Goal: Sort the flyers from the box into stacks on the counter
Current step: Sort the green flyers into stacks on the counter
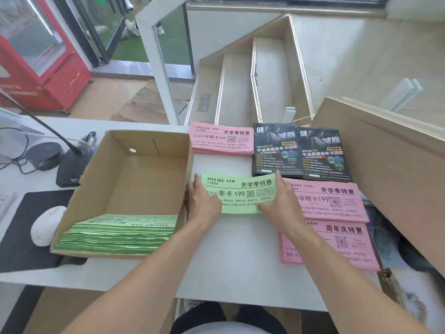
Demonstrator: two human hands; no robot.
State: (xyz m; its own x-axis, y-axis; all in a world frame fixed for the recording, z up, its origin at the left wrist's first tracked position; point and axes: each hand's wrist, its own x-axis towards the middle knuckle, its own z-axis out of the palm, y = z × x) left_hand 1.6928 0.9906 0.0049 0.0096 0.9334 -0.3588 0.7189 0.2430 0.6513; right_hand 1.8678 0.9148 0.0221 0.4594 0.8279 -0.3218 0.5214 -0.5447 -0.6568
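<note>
1. A person stands at a white worktop (216, 273), seen from above, with both bare forearms reaching forward.
2. The left hand (203, 204) and the right hand (279, 203) hold a green flyer stack (237, 192) by its two short ends, just right of a cardboard box (125, 169).
3. Left grip: fingers curl round the stack's left edge, closed on it. Right grip: the thumb lies along the stack's right edge with the fingers over its lower right corner, also gripping it.
4. The green stack lies near the middle of the worktop; whether it rests flat or is slightly lifted cannot be told.
5. The open box sits on the left part of the worktop. A thick pile of green flyers (120, 233) lies in its near end; the rest of its floor is bare cardboard.
6. A pink flyer stack (221, 141) lies at the far edge of the worktop, beyond the green stack.
7. To its right, two black gym flyer stacks (301, 153) lie side by side, touching.
8. Nearer, on the right, a second pink stack (330, 201) lies just beside the right hand, and a third pink stack (337, 244) sits in front of it, partly under the right forearm.
9. Left of the box are a white computer mouse (47, 225) on a black mouse pad (26, 237) and a desk microphone (69, 167).
</note>
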